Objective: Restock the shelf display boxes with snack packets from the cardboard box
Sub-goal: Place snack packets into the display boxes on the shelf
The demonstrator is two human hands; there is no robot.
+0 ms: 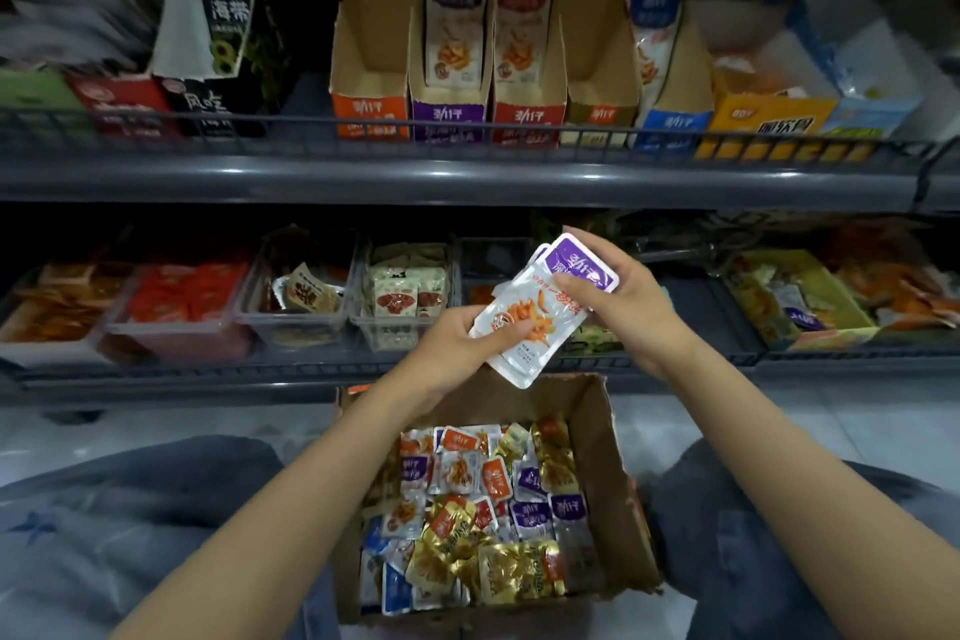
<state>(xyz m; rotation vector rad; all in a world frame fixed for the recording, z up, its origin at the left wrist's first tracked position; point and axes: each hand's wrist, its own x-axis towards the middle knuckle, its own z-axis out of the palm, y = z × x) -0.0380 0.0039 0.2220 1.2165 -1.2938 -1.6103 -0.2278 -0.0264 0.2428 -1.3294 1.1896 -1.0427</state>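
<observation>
Above the cardboard box (613, 437): purple-topped snack packets (540, 309), small stack, pinched by left hand (460, 335) at the lower end, right hand (618, 291) at the top. Step: squaring the stack. Next, likely: insertion into purple display box (451, 117), higher up.

A single head-worn view looks forward and down, close over the cardboard box (610, 431) at 6 o'clock. Shelves (467, 182) stand near, filling 12 o'clock.
</observation>
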